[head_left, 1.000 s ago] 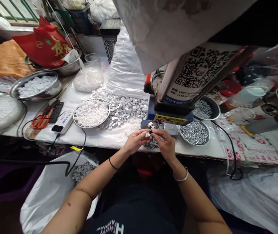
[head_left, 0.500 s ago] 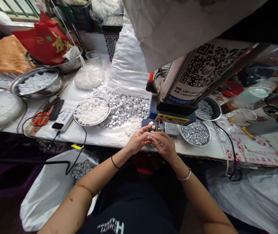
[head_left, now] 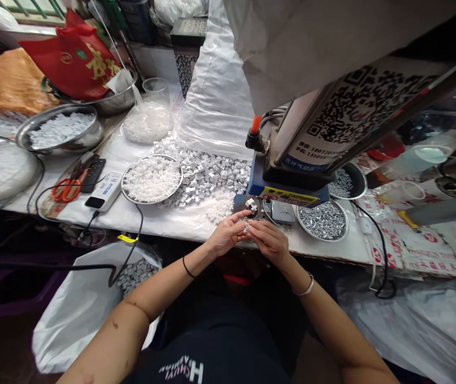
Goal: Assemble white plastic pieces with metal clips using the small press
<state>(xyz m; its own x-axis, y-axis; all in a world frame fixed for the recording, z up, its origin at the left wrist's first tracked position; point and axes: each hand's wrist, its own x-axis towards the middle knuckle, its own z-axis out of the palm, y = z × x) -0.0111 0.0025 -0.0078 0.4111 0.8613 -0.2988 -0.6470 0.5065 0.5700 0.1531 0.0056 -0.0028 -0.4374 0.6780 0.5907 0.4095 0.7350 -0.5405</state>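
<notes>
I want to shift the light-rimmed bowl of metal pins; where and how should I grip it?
Probably pinch the bowl by its near-right rim from the front right. It is round with a raised edge, and pins fill it, so keep it level. The blue machine base crowds its far left, and a dark bowl sits behind.

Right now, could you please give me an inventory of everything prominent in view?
Press: one, blue and white, right of centre
Blocks: many, grey and white, left of press
Dish of white bits: one, silver, beside blocks
Dish of metal pins: one, pale, beside press
Dark bowl: one, black, behind pins
Steel bowls: two, silver, upper left
Red bag: one, red, upper left
Scissors: one pair, orange, left
Remote: one, black, beside scissors
Sack: one, white, lower left
Small piece: one, whitish, at fingertips
Left hand: one, bare, centre
Right hand: one, bare, centre
</notes>
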